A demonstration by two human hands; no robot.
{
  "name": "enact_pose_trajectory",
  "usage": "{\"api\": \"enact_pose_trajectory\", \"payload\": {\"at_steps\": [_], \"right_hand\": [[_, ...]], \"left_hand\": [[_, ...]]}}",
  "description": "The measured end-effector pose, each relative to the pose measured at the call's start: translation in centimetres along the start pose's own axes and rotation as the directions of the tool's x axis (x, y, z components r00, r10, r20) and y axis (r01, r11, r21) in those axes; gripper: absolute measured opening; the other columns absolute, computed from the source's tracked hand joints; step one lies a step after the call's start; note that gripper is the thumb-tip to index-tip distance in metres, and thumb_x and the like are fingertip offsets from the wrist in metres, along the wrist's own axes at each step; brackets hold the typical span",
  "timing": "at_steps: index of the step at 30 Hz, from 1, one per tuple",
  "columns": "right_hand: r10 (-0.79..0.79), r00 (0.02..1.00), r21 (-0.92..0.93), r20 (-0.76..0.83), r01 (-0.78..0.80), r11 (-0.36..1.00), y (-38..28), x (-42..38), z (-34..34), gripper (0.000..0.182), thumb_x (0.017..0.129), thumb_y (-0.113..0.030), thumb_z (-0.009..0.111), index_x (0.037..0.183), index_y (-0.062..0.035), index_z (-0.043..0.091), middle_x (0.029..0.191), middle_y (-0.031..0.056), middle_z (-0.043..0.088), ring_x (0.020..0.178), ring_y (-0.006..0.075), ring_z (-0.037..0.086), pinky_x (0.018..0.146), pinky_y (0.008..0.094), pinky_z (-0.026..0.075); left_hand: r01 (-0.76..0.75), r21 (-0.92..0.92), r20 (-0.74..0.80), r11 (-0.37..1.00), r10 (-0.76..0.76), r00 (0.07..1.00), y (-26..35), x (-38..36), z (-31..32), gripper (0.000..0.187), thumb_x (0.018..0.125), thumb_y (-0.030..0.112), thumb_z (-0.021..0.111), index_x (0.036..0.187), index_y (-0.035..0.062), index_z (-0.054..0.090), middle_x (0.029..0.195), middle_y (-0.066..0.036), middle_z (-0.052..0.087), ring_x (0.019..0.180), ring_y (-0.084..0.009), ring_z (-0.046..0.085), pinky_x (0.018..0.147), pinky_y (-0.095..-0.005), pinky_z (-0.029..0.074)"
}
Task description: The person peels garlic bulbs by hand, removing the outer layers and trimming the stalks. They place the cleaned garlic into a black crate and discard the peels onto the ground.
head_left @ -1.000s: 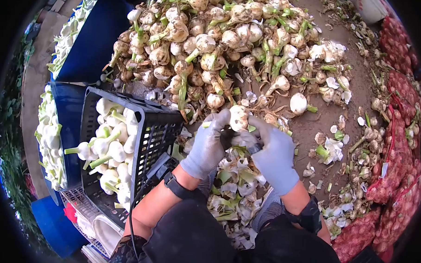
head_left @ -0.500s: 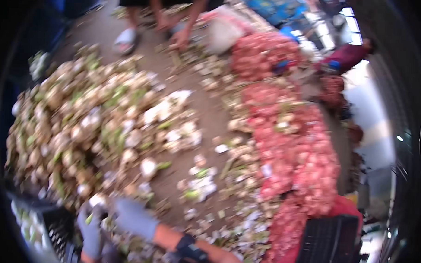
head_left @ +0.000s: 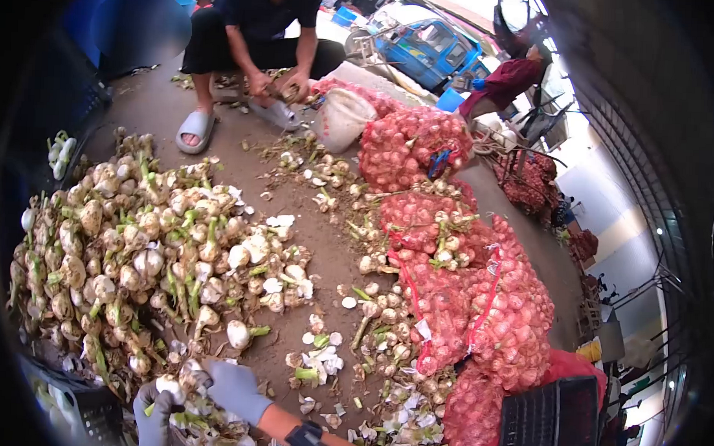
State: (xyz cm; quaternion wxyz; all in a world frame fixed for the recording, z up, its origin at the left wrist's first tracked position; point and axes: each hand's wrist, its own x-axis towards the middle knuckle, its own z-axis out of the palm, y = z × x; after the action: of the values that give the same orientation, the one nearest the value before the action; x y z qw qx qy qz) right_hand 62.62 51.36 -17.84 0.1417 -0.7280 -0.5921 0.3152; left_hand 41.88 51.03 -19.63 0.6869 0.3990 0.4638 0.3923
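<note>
Low in the view, my left hand (head_left: 155,412), in a grey glove, is closed round a white garlic bulb (head_left: 170,388). My right hand (head_left: 235,388), also gloved and with a black band on the wrist, reaches in from the right to the same bulb. Its fingers are bent and partly hidden, and what they hold cannot be made out. Just beyond both hands lies a large heap of garlic bulbs (head_left: 147,259) with green stalks. Loose peelings (head_left: 321,359) lie on the ground to the right of the heap.
Red net sacks (head_left: 519,307) full of bulbs line the right side. A black crate (head_left: 550,422) stands at the lower right, another crate (head_left: 91,410) at the lower left. Across the ground a person (head_left: 261,31) crouches beside a white bucket (head_left: 345,116). A blue vehicle (head_left: 434,53) stands behind.
The view has tilted up and sharpened, showing more of the crouching person and the vehicle. Both my hands remain together at the bulb, slightly lower in the view.
</note>
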Motion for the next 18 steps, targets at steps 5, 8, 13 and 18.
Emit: {"api": "enact_pose_trajectory", "payload": {"at_steps": [5, 8, 13, 18], "right_hand": [[-0.053, 0.943, -0.058, 0.329, 0.076, 0.995, -1.1, -1.7, 0.5, 0.034, 0.073, -0.016, 0.059, 0.105, -0.0058, 0.062, 0.089, 0.0236, 0.066, 0.084, 0.0417, 0.065, 0.073, 0.0495, 0.051], [-0.195, 0.969, -0.11, 0.151, 0.212, 0.971, -1.5, -2.3, 1.7, 0.023, 0.074, -0.018, 0.062, 0.095, -0.0093, 0.065, 0.082, 0.0198, 0.067, 0.076, 0.0399, 0.065, 0.063, 0.0488, 0.051], [-0.2, 0.979, -0.109, 0.025, 0.202, 0.973, -0.5, -1.3, 1.9, 0.012, 0.079, -0.013, 0.06, 0.09, -0.0061, 0.06, 0.075, 0.0177, 0.066, 0.072, 0.0378, 0.066, 0.065, 0.0479, 0.051], [-0.05, 0.993, -0.052, 0.105, 0.056, 0.997, 1.6, -2.1, 2.8, 0.02, 0.081, -0.014, 0.058, 0.1, -0.0103, 0.065, 0.076, 0.0178, 0.066, 0.076, 0.0384, 0.066, 0.068, 0.0482, 0.051]], "left_hand": [[-0.375, 0.715, 0.198, 0.59, 0.343, 0.918, 2.0, -0.6, 0.9, 0.029, 0.088, 0.012, 0.064, 0.114, -0.0021, 0.061, 0.092, -0.013, 0.062, 0.084, -0.0246, 0.06, 0.073, -0.0357, 0.049], [-0.376, 0.659, 0.254, 0.651, 0.278, 0.926, 0.0, -0.4, 0.1, 0.023, 0.087, 0.016, 0.069, 0.08, -0.0017, 0.057, 0.087, -0.019, 0.057, 0.078, -0.0324, 0.055, 0.07, -0.0372, 0.046], [-0.19, 0.15, 0.128, 0.97, 0.172, 0.977, 1.4, -0.6, 0.0, 0.031, 0.095, 0.027, 0.063, 0.079, 0.0018, 0.053, 0.119, -0.019, 0.062, 0.091, -0.0189, 0.058, 0.077, -0.0294, 0.047], [0.154, -0.357, 0.033, 0.921, -0.152, 0.988, 4.5, 0.0, -1.8, 0.029, 0.095, 0.025, 0.058, 0.107, -0.0009, 0.059, 0.105, -0.012, 0.065, 0.095, -0.0224, 0.065, 0.086, -0.0368, 0.055]]}}
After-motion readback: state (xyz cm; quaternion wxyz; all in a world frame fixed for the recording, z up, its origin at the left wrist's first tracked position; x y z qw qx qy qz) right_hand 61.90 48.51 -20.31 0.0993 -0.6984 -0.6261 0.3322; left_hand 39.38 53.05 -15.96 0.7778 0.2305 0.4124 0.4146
